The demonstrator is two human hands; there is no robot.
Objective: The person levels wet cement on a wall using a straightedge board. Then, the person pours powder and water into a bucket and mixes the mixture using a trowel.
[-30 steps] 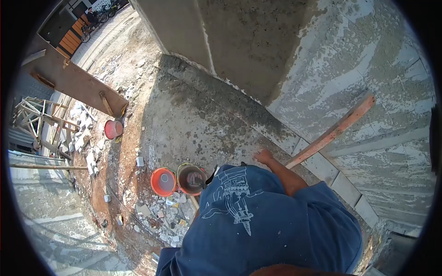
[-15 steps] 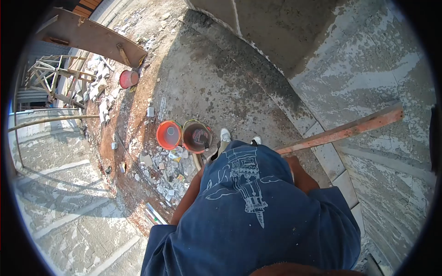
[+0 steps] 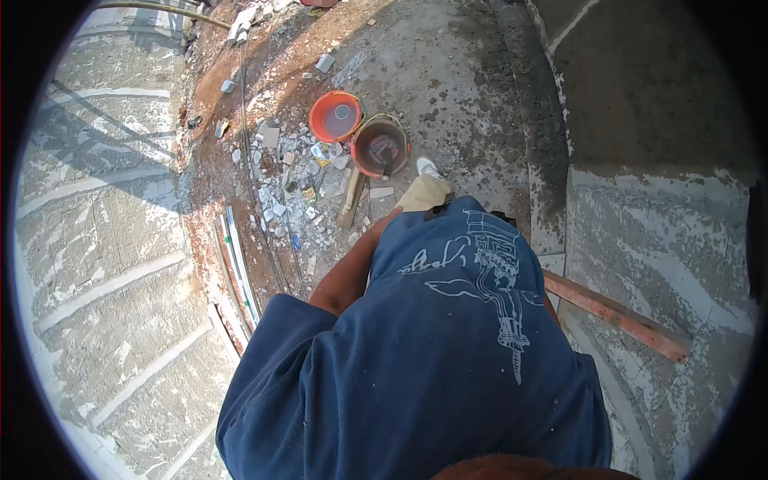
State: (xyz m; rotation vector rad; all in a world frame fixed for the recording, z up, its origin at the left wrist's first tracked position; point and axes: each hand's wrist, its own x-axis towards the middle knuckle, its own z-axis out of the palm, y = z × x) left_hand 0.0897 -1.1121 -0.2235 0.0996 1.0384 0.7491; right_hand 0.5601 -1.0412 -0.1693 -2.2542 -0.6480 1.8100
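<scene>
My left arm reaches down beside the blue shirt, and my left hand [image 3: 390, 220] is by the beige trouser leg [image 3: 424, 194]; its fingers are hidden. My right hand is out of sight behind the shirt. From under the shirt's right side sticks out a long reddish wooden beam [image 3: 620, 314], its far end against the grey wall; whether a hand holds it is hidden. Ahead of my left hand stand an orange bucket [image 3: 318, 117] with greyish contents and a darker bucket [image 3: 366, 130] with something reddish and dark inside.
Broken tile and rubble [image 3: 280, 192] lie left of the buckets, around a short wooden piece [image 3: 352, 198]. Long pale strips [image 3: 236, 260] rest farther left. A rough plastered wall [image 3: 640, 232] rises at the right. One white shoe [image 3: 427, 166] shows on the concrete ground.
My view has turned, so the buckets appear farther right and higher. The beam now slopes down to the right instead of up. My right hand, seen near the beam before, is now hidden.
</scene>
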